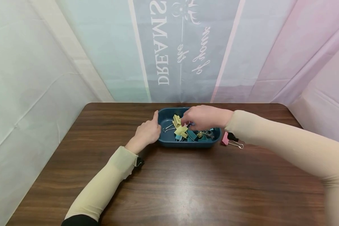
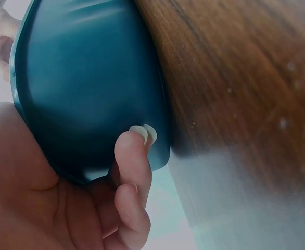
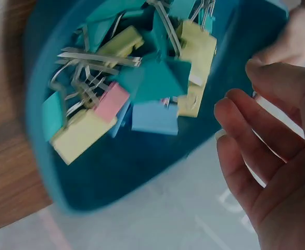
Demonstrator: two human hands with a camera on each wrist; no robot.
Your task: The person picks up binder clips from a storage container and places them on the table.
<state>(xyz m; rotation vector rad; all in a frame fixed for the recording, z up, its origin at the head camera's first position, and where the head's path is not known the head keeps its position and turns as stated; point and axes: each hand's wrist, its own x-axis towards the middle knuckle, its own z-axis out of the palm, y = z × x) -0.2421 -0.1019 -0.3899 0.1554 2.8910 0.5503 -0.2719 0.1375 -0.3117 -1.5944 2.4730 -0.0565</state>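
Note:
A dark blue plastic bin [image 1: 186, 144] stands near the table's far edge, with binder clips [image 3: 152, 78] in teal, yellow, blue and pink heaped inside. My left hand [image 1: 147, 131] holds the bin at its left end. Its curled fingertips [image 2: 131, 151] meet the outer wall in the left wrist view, and the palm lies along the rim. Over the bin is my right hand [image 1: 199, 117], reaching in from the right. The right wrist view shows its fingers [image 3: 241, 114] loosely bent beside the yellow clips [image 3: 197, 57], with nothing between them and the thumb.
A pink binder clip [image 1: 225, 139] lies on the brown wooden table [image 1: 180, 182], just right of the bin, under the right forearm. Printed cloth [image 1: 183, 62] hangs behind the table, and pale sheets [image 1: 31, 72] hang at the sides.

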